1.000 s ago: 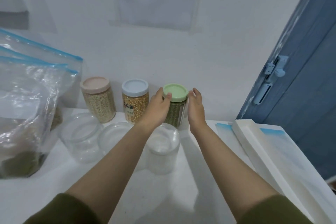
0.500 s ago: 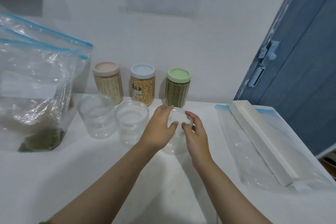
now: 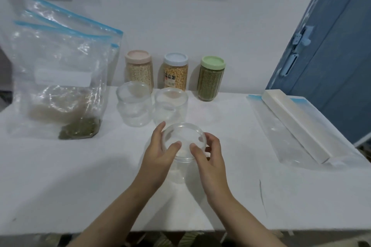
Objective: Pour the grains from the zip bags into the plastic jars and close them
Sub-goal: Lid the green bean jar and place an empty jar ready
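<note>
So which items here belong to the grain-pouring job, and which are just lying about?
Job:
- empty jar held by left hand and right hand
- two more empty jars
- zip bags with grains
- three filled, lidded jars

Lying about:
- white box on flat zip bag
- blue door

Two bare forearms come in from the lower edge of the view, slender and smooth, and end in the left hand (image 3: 158, 152) and the right hand (image 3: 208, 158). No sleeve shows on either arm; they are uncovered from the frame's bottom edge up to the wrist. The wrists carry no watch, strap or bracelet, and the fingers (image 3: 176, 145) bear no rings. The nails that show are short and unpainted. The hands wear no gloves. Nothing more of the person comes into view than these two arms and hands.
</note>
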Motion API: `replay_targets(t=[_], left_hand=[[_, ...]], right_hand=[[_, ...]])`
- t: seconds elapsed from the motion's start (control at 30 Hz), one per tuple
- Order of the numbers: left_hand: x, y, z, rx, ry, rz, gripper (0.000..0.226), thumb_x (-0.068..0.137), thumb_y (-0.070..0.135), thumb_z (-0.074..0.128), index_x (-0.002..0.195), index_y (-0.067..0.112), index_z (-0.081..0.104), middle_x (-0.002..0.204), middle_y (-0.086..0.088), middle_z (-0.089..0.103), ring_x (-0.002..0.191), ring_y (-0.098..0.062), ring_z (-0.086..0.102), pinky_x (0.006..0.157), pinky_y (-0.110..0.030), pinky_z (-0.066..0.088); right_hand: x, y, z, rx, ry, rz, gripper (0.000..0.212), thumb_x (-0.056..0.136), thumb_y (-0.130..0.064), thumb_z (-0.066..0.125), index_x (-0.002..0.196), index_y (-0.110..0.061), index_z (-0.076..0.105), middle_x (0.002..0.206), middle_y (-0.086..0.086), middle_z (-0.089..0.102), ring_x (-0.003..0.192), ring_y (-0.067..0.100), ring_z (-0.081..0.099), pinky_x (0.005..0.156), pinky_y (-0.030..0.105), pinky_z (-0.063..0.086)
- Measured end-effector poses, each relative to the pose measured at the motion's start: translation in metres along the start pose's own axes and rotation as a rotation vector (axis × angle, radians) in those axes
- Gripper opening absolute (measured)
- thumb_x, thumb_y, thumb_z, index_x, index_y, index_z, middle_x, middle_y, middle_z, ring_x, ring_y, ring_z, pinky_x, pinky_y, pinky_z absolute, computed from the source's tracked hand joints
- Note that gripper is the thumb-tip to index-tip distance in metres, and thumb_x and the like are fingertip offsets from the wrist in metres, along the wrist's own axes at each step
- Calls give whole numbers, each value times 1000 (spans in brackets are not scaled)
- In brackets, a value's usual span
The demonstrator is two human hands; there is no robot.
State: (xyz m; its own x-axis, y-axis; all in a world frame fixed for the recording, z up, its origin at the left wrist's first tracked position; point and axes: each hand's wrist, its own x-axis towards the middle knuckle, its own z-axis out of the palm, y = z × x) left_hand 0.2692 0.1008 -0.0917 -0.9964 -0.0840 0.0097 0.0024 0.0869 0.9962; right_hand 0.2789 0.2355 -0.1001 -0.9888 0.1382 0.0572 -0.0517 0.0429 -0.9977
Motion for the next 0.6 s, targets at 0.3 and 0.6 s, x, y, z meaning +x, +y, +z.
replay_targets(t=[0.3,0.6], left_hand=[[2,-5,-45,-79,-140,-104,42,97,19,53,127,46,42,131,23,54,122,3,47,88,-18,40],[9,-11,-44,-219,-184,-92,59,72,30,65,124,49,45,130,15,56,113,3,56,84,-17,45]], right_hand=[[-8,6,44,77,12,-55,33,83,-43,53,113,-29,53,116,-8,58,109,11,57,91,27,46],[15,-1,43,95,-12,53,27,92,-26,52,108,-42,68,120,-12,61,105,-4,60,96,26,45]])
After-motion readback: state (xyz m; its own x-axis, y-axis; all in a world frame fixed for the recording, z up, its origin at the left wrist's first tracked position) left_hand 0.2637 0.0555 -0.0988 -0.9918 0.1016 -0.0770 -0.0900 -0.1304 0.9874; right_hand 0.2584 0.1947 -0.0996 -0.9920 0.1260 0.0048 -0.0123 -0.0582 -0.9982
